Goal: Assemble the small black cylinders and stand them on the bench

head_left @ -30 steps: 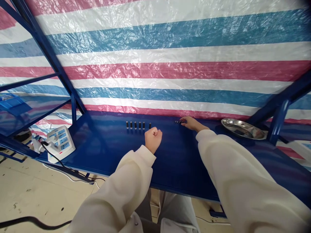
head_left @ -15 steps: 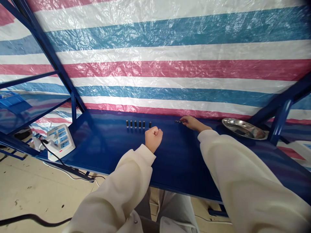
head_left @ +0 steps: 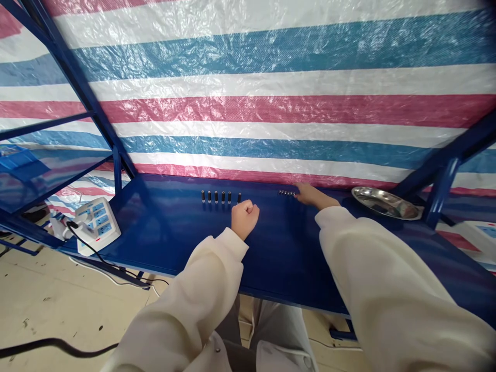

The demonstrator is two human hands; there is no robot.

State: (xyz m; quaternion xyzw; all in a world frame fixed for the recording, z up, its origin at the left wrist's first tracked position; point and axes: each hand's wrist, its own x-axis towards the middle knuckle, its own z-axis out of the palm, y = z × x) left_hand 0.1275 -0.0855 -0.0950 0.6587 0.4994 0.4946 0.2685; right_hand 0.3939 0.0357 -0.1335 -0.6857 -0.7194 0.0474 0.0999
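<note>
My left hand point(head_left: 245, 219) is closed in a fist over the blue table, and whatever it may hold is hidden. Just beyond it stands a small black cylinder with a pale lower end point(head_left: 239, 197). Farther left, several similar cylinders point(head_left: 216, 197) stand upright in a row. My right hand point(head_left: 308, 194) rests by the right end of a line of small shiny metal pieces point(head_left: 287, 194). Its thumb and forefinger are apart, with nothing visible between them; the other fingers are partly hidden.
An oval metal tray point(head_left: 382, 202) lies at the right, beside the blue frame post. A white power strip point(head_left: 96, 225) with a black cable sits at the table's left end. Striped plastic sheeting point(head_left: 271, 111) hangs behind the blue table point(head_left: 174, 232).
My right hand has drawn slightly right from the metal pieces, and its fingers have parted, showing more of the line. My left fist has stayed in place.
</note>
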